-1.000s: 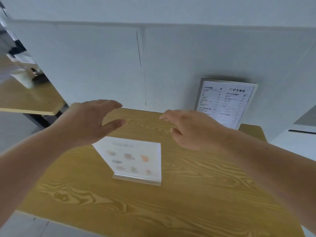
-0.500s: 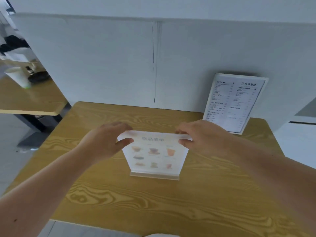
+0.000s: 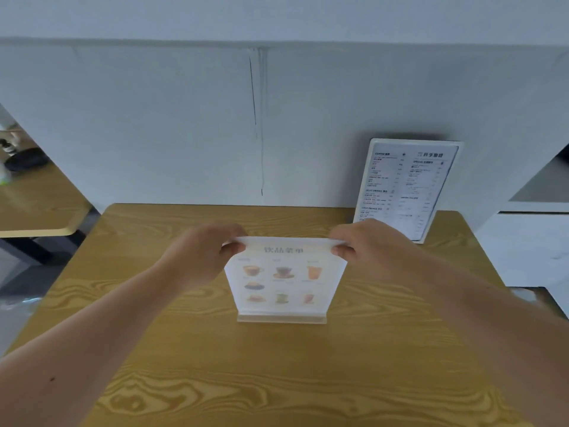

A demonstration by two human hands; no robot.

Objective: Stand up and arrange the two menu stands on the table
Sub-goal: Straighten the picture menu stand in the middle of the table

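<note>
Our left hand [image 3: 203,257] and right hand [image 3: 366,248] pinch the drinks menu stand [image 3: 284,282] upright on the table [image 3: 215,380], its top corners between thumb and fingers; the text menu stand [image 3: 406,186] stands behind its right.

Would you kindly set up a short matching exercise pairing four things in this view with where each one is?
1. picture menu stand
2. text menu stand
3. left hand
4. right hand

a. pinching the picture menu's top right corner
b. mid-table, upright on its base
c. pinching the picture menu's top left corner
d. far right, against the wall

Pairs: 1-b, 2-d, 3-c, 4-a
</note>
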